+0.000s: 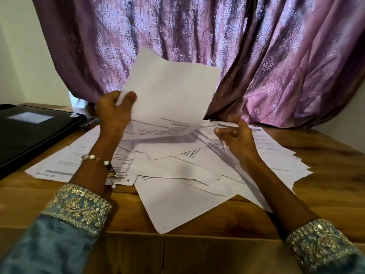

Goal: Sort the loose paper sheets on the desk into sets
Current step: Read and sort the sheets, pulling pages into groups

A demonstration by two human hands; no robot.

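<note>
Several white printed paper sheets (177,175) lie scattered and overlapping across the wooden desk (325,175). My left hand (113,111) grips a white sheet (169,91) at its left edge, thumb on the front, and holds it raised and tilted above the pile. My right hand (235,135) hovers over the right side of the pile with its fingers loosely curled and nothing in it.
A black laptop (33,131) lies closed at the desk's left, with a small dark object (88,122) at its right corner. A purple patterned curtain (256,56) hangs right behind the desk. Bare wood shows along the front edge and at the right.
</note>
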